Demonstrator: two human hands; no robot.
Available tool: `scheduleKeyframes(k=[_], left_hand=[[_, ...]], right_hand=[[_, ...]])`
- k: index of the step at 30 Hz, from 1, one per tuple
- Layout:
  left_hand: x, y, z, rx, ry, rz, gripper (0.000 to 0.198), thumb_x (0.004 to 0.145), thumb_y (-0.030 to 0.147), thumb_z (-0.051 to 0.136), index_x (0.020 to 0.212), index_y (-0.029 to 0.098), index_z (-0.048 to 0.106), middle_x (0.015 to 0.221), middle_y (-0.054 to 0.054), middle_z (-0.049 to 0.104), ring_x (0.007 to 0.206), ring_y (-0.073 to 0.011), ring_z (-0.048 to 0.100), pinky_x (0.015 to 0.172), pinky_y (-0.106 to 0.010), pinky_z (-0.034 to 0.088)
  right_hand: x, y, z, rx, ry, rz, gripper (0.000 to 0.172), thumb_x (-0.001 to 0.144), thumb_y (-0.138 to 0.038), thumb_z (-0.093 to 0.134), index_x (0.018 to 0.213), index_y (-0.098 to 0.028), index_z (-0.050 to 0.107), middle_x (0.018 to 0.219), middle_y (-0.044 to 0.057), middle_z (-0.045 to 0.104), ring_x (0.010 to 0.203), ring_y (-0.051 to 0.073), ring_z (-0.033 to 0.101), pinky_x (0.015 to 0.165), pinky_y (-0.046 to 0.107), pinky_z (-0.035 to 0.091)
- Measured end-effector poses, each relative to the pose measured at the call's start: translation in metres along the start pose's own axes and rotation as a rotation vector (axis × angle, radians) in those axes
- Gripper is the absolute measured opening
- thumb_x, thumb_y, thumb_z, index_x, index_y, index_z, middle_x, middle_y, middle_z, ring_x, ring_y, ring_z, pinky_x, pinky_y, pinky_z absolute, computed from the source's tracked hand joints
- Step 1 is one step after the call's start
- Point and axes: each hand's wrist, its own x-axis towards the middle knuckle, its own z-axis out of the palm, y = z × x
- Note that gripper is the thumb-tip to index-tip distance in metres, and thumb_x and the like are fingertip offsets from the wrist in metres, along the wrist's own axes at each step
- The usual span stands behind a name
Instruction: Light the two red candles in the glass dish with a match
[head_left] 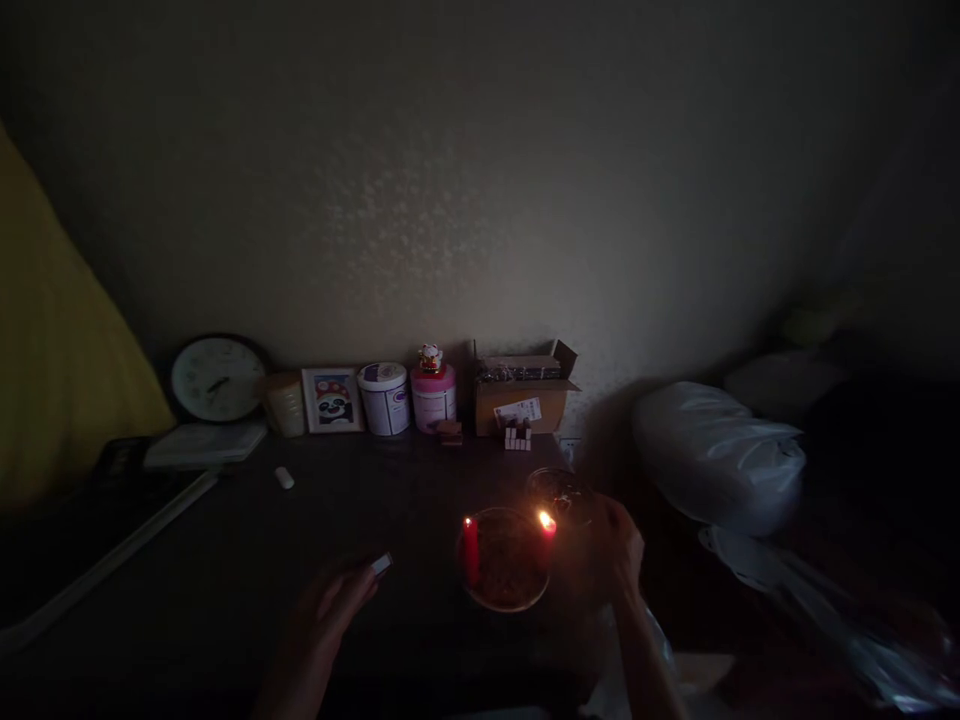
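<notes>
My left hand [337,607] is closed on a small matchbox [382,564], whose pale face points away from me. To its right, a round glass dish [507,606] with a brownish inside holds two red candles. The left red candle [471,555] stands upright with a faint glow at its wick. A bright flame burns on the right red candle [549,530]. Beside a second round glass dish [541,474] just behind, my right hand [621,545] has its fingers bent together. Shadow hides its fingertips and anything between them.
Along the wall stand a clock [217,380], a panda picture [334,402], a white tin [385,400], a pink-lidded tin [435,402] with a cat figurine, and an open carton [551,410]. A white plastic bag [720,460] sits right, beyond the dark table's [375,500] edge.
</notes>
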Motion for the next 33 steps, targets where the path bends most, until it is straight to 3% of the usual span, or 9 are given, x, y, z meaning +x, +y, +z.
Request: scheduleKeyframes(k=[5, 9, 12, 16, 18, 23, 27, 33], left_hand=[[-0.002, -0.001, 0.003, 0.021, -0.020, -0.012, 0.041, 0.069, 0.059, 0.075, 0.092, 0.025, 0.077, 0.105, -0.008, 0.080, 0.111, -0.0363, 0.070, 0.098, -0.047, 0.057], [-0.006, 0.002, 0.005, 0.025, -0.058, -0.038, 0.046, 0.064, 0.063, 0.077, 0.090, 0.024, 0.076, 0.103, -0.008, 0.081, 0.110, -0.0351, 0.071, 0.098, -0.047, 0.057], [-0.008, -0.001, 0.005, 0.043, -0.104, -0.057, 0.046, 0.061, 0.062, 0.080, 0.087, 0.024, 0.075, 0.100, -0.008, 0.081, 0.107, -0.0339, 0.071, 0.097, -0.045, 0.057], [-0.009, -0.010, 0.006, 0.099, -0.137, -0.068, 0.046, 0.056, 0.060, 0.084, 0.085, 0.024, 0.075, 0.094, -0.008, 0.081, 0.100, -0.0332, 0.073, 0.089, -0.041, 0.059], [-0.013, -0.013, 0.007, 0.133, -0.178, -0.064, 0.046, 0.057, 0.059, 0.085, 0.086, 0.024, 0.075, 0.093, -0.007, 0.081, 0.098, -0.0329, 0.074, 0.086, -0.040, 0.060], [-0.022, -0.023, 0.007, 0.140, -0.334, -0.062, 0.043, 0.063, 0.052, 0.085, 0.095, 0.025, 0.074, 0.102, -0.007, 0.081, 0.102, -0.0326, 0.073, 0.089, -0.039, 0.058], [-0.020, -0.045, 0.005, 0.113, -0.487, -0.069, 0.044, 0.071, 0.047, 0.083, 0.107, 0.025, 0.070, 0.111, -0.009, 0.079, 0.110, -0.0320, 0.070, 0.095, -0.040, 0.055], [-0.021, -0.066, 0.005, 0.057, -0.428, -0.016, 0.048, 0.072, 0.043, 0.082, 0.116, 0.027, 0.068, 0.122, -0.010, 0.074, 0.114, -0.0315, 0.068, 0.099, -0.041, 0.052]], right_hand=[[-0.035, -0.002, -0.024, 0.099, 0.083, 0.077, 0.051, 0.080, -0.059, 0.050, 0.093, -0.017, 0.075, 0.089, 0.011, 0.077, 0.084, 0.026, 0.068, 0.072, 0.032, 0.051], [-0.075, -0.008, -0.028, 0.198, 0.097, 0.035, 0.051, 0.086, -0.065, 0.048, 0.073, -0.020, 0.069, 0.069, 0.004, 0.069, 0.067, 0.020, 0.062, 0.060, 0.027, 0.047], [-0.106, -0.018, -0.026, 0.265, -0.038, -0.219, 0.052, 0.093, -0.055, 0.049, 0.056, -0.020, 0.059, 0.053, 0.000, 0.056, 0.050, 0.014, 0.052, 0.051, 0.025, 0.040], [-0.148, -0.038, -0.014, 0.353, -0.336, -0.648, 0.042, 0.100, -0.033, 0.045, 0.061, -0.022, 0.055, 0.054, -0.003, 0.051, 0.048, 0.011, 0.047, 0.048, 0.023, 0.037], [-0.166, -0.045, -0.004, 0.415, -0.463, -0.713, 0.037, 0.101, -0.029, 0.042, 0.067, -0.023, 0.056, 0.059, -0.003, 0.053, 0.051, 0.011, 0.049, 0.051, 0.022, 0.040], [-0.194, -0.046, 0.018, 0.516, -0.580, -0.631, 0.020, 0.099, -0.041, 0.049, 0.095, -0.026, 0.062, 0.081, -0.001, 0.063, 0.072, 0.013, 0.063, 0.067, 0.021, 0.050], [-0.199, -0.046, 0.024, 0.568, -0.622, -0.577, 0.024, 0.098, -0.048, 0.052, 0.110, -0.030, 0.061, 0.096, 0.000, 0.064, 0.084, 0.014, 0.065, 0.075, 0.022, 0.053], [-0.199, -0.044, 0.027, 0.553, -0.631, -0.542, 0.023, 0.095, -0.049, 0.058, 0.105, -0.029, 0.064, 0.094, 0.000, 0.063, 0.082, 0.014, 0.064, 0.071, 0.021, 0.052]])
